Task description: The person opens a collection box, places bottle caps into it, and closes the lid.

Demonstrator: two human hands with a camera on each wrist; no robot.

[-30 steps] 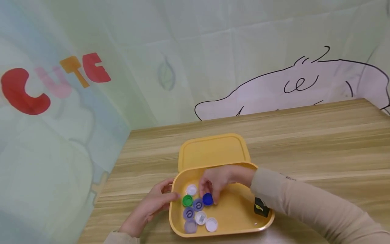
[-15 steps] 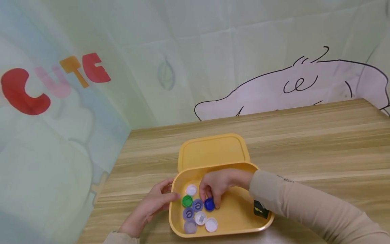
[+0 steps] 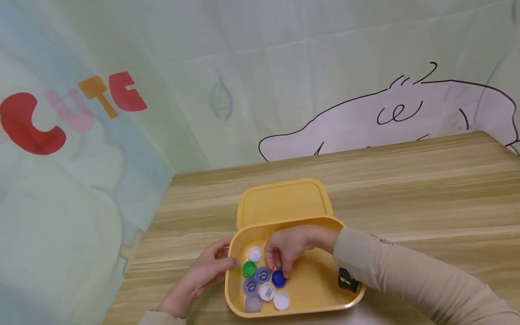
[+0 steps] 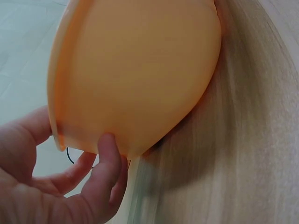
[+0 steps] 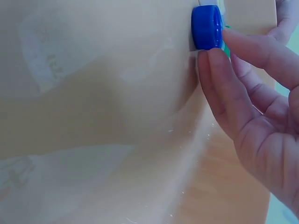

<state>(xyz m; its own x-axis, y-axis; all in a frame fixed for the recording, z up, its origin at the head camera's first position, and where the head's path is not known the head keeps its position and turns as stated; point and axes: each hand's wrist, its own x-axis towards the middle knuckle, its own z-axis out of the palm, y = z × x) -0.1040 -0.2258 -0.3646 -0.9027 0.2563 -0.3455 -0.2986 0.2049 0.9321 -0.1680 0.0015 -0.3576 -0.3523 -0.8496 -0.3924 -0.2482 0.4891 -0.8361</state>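
Observation:
A blue bottle cap [image 3: 279, 278] lies in the yellow plastic box [image 3: 321, 308], open side up. My right hand [image 3: 287, 247] reaches into the box and holds this cap at its edge with thumb and fingertips. In the right wrist view, the fingertips meet the side and top rim of the blue cap [image 5: 204, 28]. My left hand [image 3: 205, 269] grips the box's left wall, thumb over the rim and fingers outside. In the left wrist view, the fingers touch the outer wall of the box [image 4: 140, 70].
Left of the blue cap lie a green cap [image 3: 249, 269], purplish translucent caps [image 3: 250, 285] and white caps [image 3: 281, 300]. A black item [image 3: 348, 280] with a yellow mark sits at the box's right end. Behind the box is its yellow lid [image 3: 286, 203], on the wooden table [image 3: 406, 189].
The blue cap has shifted slightly toward the box's front, closer to the white caps, with my right hand's fingertips following it. The left hand stays at the box's left wall.

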